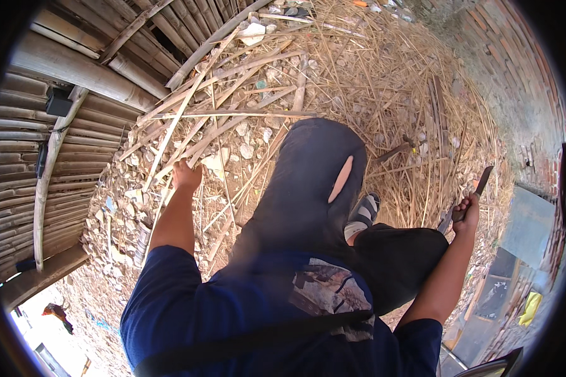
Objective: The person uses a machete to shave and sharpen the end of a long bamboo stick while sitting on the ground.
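Note:
My right hand (466, 213) is closed round a large knife (483, 181), out to the right beside my bent knee. A long dark part of it sticks up past my fist, and a greyish part shows below the hand by the knee. My left hand (187, 176) reaches down to the ground at the left, its fingers curled at the bamboo strips (198, 146). Its fingertips are partly hidden among them. Long, pale split strips fan out from there toward the far middle. Between my hands are my legs in dark trousers (308, 169), with one sandalled foot (363, 213) showing.
A bamboo slat wall (50, 169) rises on the left and a worn brick wall (516, 81) on the right. Dry straw and strips (383, 81) litter the ground over pale stones (110, 242). Grey panels (527, 220) and a yellow wrapper (530, 308) are at the right.

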`<state>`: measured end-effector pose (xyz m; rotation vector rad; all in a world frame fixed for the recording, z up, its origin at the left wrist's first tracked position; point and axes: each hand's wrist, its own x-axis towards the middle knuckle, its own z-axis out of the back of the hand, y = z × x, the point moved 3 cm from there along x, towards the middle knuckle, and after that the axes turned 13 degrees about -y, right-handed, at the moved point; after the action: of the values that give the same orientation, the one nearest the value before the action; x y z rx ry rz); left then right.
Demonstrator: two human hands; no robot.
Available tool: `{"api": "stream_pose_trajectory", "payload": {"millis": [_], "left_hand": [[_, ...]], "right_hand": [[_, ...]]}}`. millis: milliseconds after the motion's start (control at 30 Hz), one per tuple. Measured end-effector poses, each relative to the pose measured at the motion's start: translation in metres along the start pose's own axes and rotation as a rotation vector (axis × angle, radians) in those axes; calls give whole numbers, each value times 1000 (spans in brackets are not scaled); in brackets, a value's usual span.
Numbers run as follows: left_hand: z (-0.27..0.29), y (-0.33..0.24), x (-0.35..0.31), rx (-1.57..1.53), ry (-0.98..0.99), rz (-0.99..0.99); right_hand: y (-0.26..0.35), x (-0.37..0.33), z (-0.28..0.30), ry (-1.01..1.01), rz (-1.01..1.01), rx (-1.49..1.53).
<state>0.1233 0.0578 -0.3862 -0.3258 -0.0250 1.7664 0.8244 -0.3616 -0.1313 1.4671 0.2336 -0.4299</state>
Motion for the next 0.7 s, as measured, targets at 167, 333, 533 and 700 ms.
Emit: {"api": "stream_pose_trajectory", "payload": {"millis": [167, 333, 533, 700], "left_hand": [[0, 16, 14, 210, 40, 47], [3, 20, 26, 304, 8, 45], [0, 35, 38, 455, 28, -90], [13, 47, 24, 461, 2, -222]], "right_hand": [[6, -9, -3, -33, 9, -15], [8, -6, 1, -20, 35, -38], [14, -23, -15, -63, 34, -1], [18, -35, -30, 0, 63, -5]]}}
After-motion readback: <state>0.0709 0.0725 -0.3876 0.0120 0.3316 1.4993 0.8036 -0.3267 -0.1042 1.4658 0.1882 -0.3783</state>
